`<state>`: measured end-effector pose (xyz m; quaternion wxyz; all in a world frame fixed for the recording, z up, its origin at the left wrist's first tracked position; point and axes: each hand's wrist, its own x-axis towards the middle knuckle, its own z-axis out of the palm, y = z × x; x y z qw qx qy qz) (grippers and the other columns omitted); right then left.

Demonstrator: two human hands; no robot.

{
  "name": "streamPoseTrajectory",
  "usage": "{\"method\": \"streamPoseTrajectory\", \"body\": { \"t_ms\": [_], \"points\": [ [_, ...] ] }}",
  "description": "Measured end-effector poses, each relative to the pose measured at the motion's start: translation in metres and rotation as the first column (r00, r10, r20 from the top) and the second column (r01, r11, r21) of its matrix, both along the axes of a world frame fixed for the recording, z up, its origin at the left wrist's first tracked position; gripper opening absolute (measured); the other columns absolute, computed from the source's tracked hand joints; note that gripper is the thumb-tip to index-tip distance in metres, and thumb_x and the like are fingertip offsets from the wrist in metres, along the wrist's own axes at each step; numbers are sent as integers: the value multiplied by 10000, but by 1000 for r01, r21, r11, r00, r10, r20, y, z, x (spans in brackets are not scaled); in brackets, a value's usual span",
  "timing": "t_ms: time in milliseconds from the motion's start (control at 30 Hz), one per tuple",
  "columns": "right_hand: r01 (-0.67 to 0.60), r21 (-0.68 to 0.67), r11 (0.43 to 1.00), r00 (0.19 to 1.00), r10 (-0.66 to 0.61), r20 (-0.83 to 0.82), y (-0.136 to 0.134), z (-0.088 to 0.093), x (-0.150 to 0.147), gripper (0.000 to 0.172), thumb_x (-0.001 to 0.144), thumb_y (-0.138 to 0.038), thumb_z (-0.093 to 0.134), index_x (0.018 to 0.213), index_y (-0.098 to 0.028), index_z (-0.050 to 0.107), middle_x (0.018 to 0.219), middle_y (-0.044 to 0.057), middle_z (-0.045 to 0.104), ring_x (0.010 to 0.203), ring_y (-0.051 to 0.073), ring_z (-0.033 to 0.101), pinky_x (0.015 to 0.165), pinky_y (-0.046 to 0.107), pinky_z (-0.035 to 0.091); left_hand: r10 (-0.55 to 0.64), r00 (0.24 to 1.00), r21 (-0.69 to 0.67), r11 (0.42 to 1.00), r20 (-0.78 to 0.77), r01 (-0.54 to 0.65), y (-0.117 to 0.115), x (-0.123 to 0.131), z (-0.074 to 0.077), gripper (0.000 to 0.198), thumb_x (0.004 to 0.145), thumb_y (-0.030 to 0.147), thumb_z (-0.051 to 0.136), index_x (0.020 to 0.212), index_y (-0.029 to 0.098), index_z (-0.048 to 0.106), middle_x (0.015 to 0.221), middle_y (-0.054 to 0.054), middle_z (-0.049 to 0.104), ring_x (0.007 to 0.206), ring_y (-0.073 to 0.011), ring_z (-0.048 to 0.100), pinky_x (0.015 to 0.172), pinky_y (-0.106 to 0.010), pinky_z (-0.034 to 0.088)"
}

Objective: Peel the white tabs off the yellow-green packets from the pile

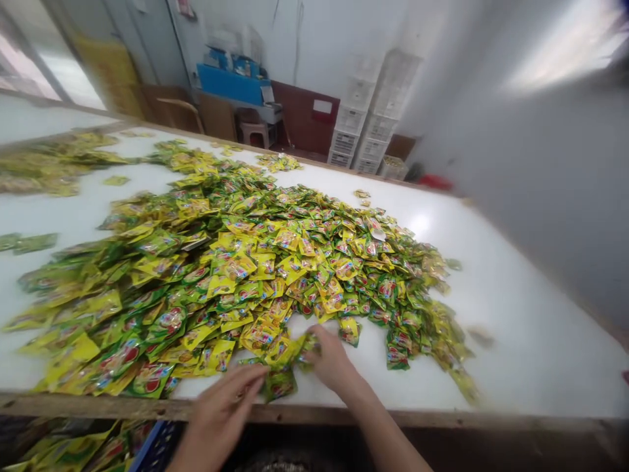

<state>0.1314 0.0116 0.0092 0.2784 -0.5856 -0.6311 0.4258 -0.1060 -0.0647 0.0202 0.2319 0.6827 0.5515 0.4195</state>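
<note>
Evidently, the left hand [227,403] curves over the table edge [417,418], its grip too blurred to tell; the right hand [329,358] pinches packets [280,385] lying between them. A careless pull could spill these over the edge. Beyond, the heap [289,252] could slump if undercut.

white crates [350,121]: stacked, right of dark-red board [307,124] | stool [253,126]: left of board | blue panel [230,85]: near stool

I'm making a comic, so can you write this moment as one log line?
left hand: beside packets | right hand: fingers at packets | hold: blurred, unclear | packet heap: on white table | blue crate: below table edge
</note>
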Motion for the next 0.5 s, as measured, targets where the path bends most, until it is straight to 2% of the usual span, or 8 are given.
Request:
{"method": "streamPoseTrajectory", "body": {
  "t_ms": [67, 100, 200, 267, 333, 433, 500],
  "points": [
    [47, -51, 998, 998, -49, -35, -14, 1, 26, 499, 648, -89, 663, 1120, -251, 633, 814, -14, 610, 725, 172, 582, 692, 301, 481, -222, 968, -39, 975, -119, 219, 22, 30, -21, 308, 912, 260, 541, 1175, 307, 695, 1193, -19, 721, 1103, -205, 669, 964, -301, 535],
    [80, -91, 993, 993, -87, -78, -20, 1, 39, 522, 648, -121, 690, 1149, -251, 628, 790, -24, 596, 693, 160, 572, 664, 292, 486, -246, 952, -49, 969, -182, 242, 31, 42, -30, 331, 916, 248, 513, 1195, 286, 686, 1231, -47, 701, 1141, -226, 648, 981, -340, 529],
    [177, -202, 963, 945, -223, -238, -33, 2, 70, 520, 677, -270, 745, 1180, -224, 621, 703, -46, 542, 615, 136, 547, 588, 271, 488, -124, 932, -28, 992, -340, 122, 48, 61, -43, 316, 891, 277, 524, 1131, 211, 719, 1218, -119, 690, 1118, -307, 638, 973, -470, 524],
    [220, -218, 951, 907, -282, -314, -38, 1, 82, 493, 701, -333, 741, 1161, -199, 625, 635, -61, 501, 584, 128, 534, 568, 261, 484, -64, 916, -3, 998, -396, 68, 52, 65, -41, 313, 877, 293, 541, 1114, 192, 720, 1217, -142, 674, 1096, -345, 621, 988, -545, 484],
    [244, -227, 943, 869, -316, -380, -41, -1, 87, 470, 706, -352, 737, 1134, -191, 630, 585, -75, 466, 565, 123, 521, 560, 253, 483, -62, 931, 13, 997, -360, 72, 51, 70, -32, 303, 889, 289, 521, 1103, 197, 714, 1204, -138, 666, 1106, -342, 602, 1012, -550, 451],
    [230, -203, 952, 879, -293, -377, -40, -2, 83, 433, 738, -372, 695, 1124, -197, 609, 600, -65, 496, 572, 137, 547, 553, 269, 500, -203, 967, -121, 975, -154, 186, 51, 87, -21, 312, 931, 258, 431, 1079, 200, 699, 1137, -106, 679, 1091, -266, 618, 983, -421, 490],
    [216, -152, 964, 917, -254, -308, -37, -3, 76, 395, 747, -345, 671, 1110, -205, 602, 672, -39, 554, 606, 153, 572, 563, 285, 507, -278, 959, -242, 936, -61, 256, 57, 101, -20, 351, 942, 220, 368, 1071, 187, 692, 1078, -95, 688, 965, -213, 664, 855, -335, 544]
  ]
}}
